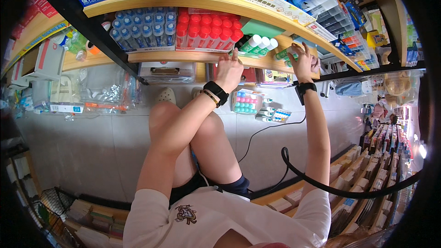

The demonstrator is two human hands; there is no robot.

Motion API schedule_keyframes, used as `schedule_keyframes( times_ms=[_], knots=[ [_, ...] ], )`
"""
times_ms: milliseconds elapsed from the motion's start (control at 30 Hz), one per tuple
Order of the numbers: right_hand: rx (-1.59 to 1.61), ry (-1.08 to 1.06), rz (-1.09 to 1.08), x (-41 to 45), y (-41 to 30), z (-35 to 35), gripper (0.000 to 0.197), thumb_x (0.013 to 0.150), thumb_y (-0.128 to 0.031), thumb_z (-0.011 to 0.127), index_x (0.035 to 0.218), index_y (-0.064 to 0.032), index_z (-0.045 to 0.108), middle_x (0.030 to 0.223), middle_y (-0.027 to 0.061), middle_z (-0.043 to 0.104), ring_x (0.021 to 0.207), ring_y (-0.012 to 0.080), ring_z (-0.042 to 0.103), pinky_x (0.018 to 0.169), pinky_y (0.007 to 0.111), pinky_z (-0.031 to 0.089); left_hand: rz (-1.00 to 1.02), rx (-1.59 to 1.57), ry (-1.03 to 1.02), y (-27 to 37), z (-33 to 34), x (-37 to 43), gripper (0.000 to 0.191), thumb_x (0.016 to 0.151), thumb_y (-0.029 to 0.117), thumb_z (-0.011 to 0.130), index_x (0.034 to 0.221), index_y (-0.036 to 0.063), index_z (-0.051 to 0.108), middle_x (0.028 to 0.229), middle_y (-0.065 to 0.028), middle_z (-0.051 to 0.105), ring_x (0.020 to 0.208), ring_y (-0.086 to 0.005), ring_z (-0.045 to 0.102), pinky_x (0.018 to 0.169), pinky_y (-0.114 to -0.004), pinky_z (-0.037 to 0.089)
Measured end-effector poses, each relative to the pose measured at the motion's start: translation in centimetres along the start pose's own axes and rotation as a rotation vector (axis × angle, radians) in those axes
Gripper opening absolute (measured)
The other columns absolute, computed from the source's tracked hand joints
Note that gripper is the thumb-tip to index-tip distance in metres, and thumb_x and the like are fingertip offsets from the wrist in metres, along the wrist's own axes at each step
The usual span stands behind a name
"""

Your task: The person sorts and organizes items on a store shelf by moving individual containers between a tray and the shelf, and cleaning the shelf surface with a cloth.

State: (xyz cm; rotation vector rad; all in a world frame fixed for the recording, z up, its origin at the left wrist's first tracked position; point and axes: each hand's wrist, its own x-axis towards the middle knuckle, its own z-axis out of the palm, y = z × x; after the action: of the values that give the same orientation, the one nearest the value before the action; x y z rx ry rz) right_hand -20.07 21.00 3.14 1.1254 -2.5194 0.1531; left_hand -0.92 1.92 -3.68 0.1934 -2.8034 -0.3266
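Note:
My left hand (229, 71) rests at the front edge of the wooden shelf (156, 57), its index finger pointing up beside a box of red-capped glue bottles (210, 31). To its right, several white-capped green glue sticks (260, 44) lean together on the shelf. My right hand (303, 58) is over the shelf's right part, its fingers near a green glue stick (283, 54) lying apart from the others; whether it grips that stick cannot be told. Blue-capped clear glue bottles (146, 29) fill a box at the left.
An upper shelf (206, 0) with boxed glue sticks overhangs my hands. On the floor stand a pack of coloured-cap bottles (246, 102) and several loose white bottles (265, 113). A black cable (344, 193) crosses by my right arm. Clipboards (165, 70) lie below the shelf.

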Motion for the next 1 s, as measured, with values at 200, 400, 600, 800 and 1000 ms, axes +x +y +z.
schedule_keyframes(
  times_ms=[200,400,600,800,1000],
  knots=[
    [0.374,-0.063,0.193,0.1,-1.5,-2.4,0.025,0.072,-0.011,0.066,0.095,-0.0021,0.063,0.085,0.0105,0.065,0.078,0.0228,0.062,0.067,0.03,0.048,0.01,-0.009,-0.013,-0.4,0.0,-0.2,0.027,0.065,0.009,0.054,0.086,-0.0039,0.065,0.128,-0.024,0.041,0.097,-0.0354,0.052,0.075,-0.043,0.042],
    [0.935,-0.128,0.218,2.4,-5.6,-8.6,0.029,0.077,-0.009,0.066,0.103,0.0032,0.059,0.085,0.01,0.064,0.069,0.0118,0.061,0.063,0.022,0.05,-0.002,-0.018,-0.068,-0.1,-0.7,-0.2,0.031,0.067,0.01,0.055,0.094,-0.004,0.061,0.123,-0.0249,0.044,0.103,-0.0351,0.05,0.078,-0.044,0.043],
    [0.842,0.074,-0.054,2.9,-11.9,-5.7,0.022,0.076,-0.009,0.065,0.095,0.0019,0.061,0.095,0.0125,0.062,0.077,0.0171,0.062,0.063,0.025,0.05,-0.031,-0.015,-0.105,0.4,-1.0,-0.7,0.034,0.069,0.012,0.055,0.098,-0.0056,0.06,0.132,-0.0247,0.034,0.112,-0.0371,0.043,0.085,-0.046,0.039],
    [0.702,0.056,-0.13,3.9,-14.3,-3.7,0.024,0.077,-0.013,0.063,0.095,0.0017,0.059,0.092,0.017,0.06,0.07,0.0273,0.06,0.062,0.032,0.049,-0.062,0.104,-0.215,0.7,0.0,-1.4,0.047,0.081,0.012,0.044,0.124,-0.0071,0.04,0.139,-0.0235,0.022,0.124,-0.0411,0.029,0.096,-0.049,0.03],
    [0.686,0.007,-0.059,4.4,-14.8,-4.4,0.022,0.077,-0.011,0.063,0.094,0.002,0.058,0.092,0.0174,0.06,0.075,0.0298,0.06,0.064,0.033,0.049,-0.12,0.114,-0.181,1.2,-0.6,-1.4,0.045,0.081,0.013,0.043,0.122,-0.0072,0.042,0.138,-0.027,0.02,0.124,-0.0409,0.029,0.097,-0.05,0.029]
  ],
)
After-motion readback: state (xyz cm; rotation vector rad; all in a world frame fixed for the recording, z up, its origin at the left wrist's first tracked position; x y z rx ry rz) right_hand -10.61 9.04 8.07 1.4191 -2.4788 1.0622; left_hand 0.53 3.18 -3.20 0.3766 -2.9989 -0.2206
